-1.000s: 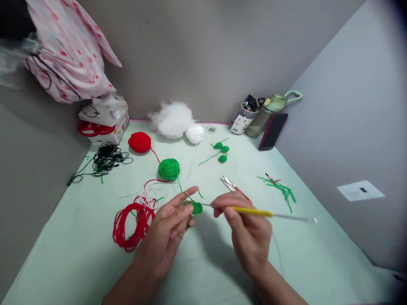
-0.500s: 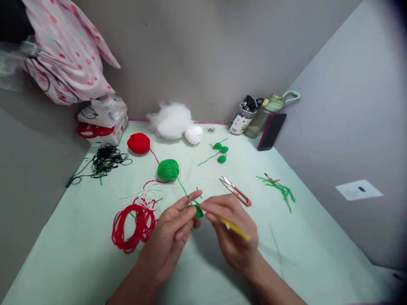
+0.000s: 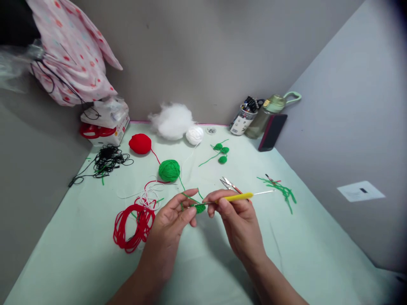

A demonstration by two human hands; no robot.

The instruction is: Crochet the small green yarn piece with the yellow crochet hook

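My left hand (image 3: 170, 224) pinches a small green crochet piece (image 3: 200, 208), with green yarn running over its fingers back to a green yarn ball (image 3: 169, 170). My right hand (image 3: 237, 222) grips a yellow-handled crochet hook (image 3: 237, 197). The hook lies nearly level, and its metal tip is at the green piece. Both hands hover above the pale green table mat (image 3: 203, 271) near the front.
Red snips (image 3: 231, 185) lie just behind my right hand. A red yarn coil (image 3: 133, 224), red ball (image 3: 140, 143), white ball (image 3: 194, 135), stuffing (image 3: 171, 120), black yarn tangle (image 3: 106, 159), green scraps (image 3: 281, 190) and small green pieces (image 3: 221, 152) lie around. Pen cup (image 3: 241, 120), bottle (image 3: 269, 111) and phone (image 3: 272, 131) stand at the back right.
My right hand swung the hook from pointing down toward me to lying level, tip at the green piece. The left hand kept its pinch and stayed roughly in place.
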